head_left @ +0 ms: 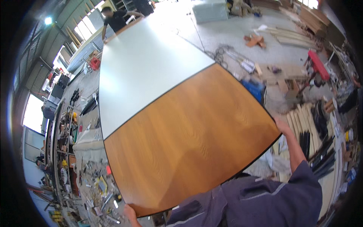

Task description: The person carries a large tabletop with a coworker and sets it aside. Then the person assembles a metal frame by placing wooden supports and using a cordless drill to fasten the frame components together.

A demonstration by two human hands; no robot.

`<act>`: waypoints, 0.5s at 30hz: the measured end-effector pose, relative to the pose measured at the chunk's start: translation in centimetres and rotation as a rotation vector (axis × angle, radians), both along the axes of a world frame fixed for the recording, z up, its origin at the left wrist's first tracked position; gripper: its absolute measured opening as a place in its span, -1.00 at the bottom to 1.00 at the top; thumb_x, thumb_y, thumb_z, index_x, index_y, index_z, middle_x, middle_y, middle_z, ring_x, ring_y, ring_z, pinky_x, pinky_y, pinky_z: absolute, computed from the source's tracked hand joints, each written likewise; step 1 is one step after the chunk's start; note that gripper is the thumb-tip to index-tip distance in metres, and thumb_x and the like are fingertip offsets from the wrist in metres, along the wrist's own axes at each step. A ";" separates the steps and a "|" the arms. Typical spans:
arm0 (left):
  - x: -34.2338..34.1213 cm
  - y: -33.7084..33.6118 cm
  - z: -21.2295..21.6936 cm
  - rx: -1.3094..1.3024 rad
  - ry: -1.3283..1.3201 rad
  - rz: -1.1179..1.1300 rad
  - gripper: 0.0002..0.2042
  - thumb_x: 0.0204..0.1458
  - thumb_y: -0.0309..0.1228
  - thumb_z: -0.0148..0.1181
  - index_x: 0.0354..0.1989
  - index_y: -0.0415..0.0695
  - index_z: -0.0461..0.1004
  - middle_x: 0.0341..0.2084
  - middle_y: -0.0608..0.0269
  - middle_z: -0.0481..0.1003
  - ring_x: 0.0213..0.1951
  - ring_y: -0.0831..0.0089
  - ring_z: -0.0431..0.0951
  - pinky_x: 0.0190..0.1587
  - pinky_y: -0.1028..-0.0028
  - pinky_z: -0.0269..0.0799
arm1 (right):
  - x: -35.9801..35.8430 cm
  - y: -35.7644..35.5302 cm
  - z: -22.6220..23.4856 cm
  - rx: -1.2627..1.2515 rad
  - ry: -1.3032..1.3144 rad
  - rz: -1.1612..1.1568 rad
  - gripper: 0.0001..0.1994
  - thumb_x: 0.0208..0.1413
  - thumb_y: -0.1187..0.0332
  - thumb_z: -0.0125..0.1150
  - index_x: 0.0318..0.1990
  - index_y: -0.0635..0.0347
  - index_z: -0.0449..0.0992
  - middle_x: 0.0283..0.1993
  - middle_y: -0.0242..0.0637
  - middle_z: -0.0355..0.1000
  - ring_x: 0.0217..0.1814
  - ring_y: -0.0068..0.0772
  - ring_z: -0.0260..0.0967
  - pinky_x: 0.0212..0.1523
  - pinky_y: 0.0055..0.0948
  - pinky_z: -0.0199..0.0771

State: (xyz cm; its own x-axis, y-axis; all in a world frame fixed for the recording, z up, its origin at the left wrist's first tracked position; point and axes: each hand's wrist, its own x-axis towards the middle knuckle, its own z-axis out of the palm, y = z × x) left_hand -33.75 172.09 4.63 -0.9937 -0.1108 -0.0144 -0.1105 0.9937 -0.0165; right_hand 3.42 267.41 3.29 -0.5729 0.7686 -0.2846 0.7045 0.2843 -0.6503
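A large flat panel with thin dark edging stretches away from my body. Its near part is a brown wood-grain board [196, 140], and its far part is a white board [147, 72]. My left hand [131, 212] grips the near left corner, with its fingers mostly hidden at the edge. At the near right corner, my right hand [283, 126] is closed on the rim, its fingers partly beneath the board. Across the far end, another person [115, 20] in a dark top has both hands at the panel's edge.
Left of the panel, a cluttered surface [100, 189] holds tools and scraps. On the right are a blue object [252, 90], a red beam-shaped piece [318, 65], timber strips [298, 121] and black lengths [324, 155]. Cables [223, 53] lie on the floor; stacked boards [291, 38] lie farther off.
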 end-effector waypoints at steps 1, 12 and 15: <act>-1.1 0.8 -1.1 0.049 0.024 0.079 -0.50 0.37 -0.19 -0.29 -0.34 -0.35 0.52 -0.38 -0.34 0.55 -0.32 -0.34 0.56 -0.27 -0.12 0.46 | -2.9 4.0 -0.4 0.011 0.041 -0.019 -0.43 0.41 0.01 -0.31 0.12 0.35 0.47 0.10 0.15 0.50 0.21 0.01 0.39 0.25 -0.19 0.25; -11.6 12.4 -1.4 -0.166 -0.092 0.095 -0.62 0.32 -0.21 -0.19 -0.12 -0.25 0.50 -0.26 -0.31 0.58 -0.27 -0.21 0.58 -0.25 -0.05 0.48 | -32.1 18.7 0.6 -0.134 -0.046 0.040 -0.35 0.42 -0.03 -0.27 0.09 0.54 0.45 0.14 0.02 0.52 0.22 -0.04 0.40 0.25 -0.20 0.26; -16.3 18.9 0.1 -0.097 -0.122 0.226 -0.49 0.39 -0.18 -0.35 -0.18 -0.35 0.50 -0.29 -0.32 0.56 -0.17 -0.28 0.54 -0.09 -0.12 0.43 | -37.5 22.8 -0.7 -0.048 -0.098 0.072 -0.36 0.42 -0.03 -0.29 0.09 0.51 0.46 0.12 0.09 0.51 0.23 -0.02 0.40 0.26 -0.20 0.25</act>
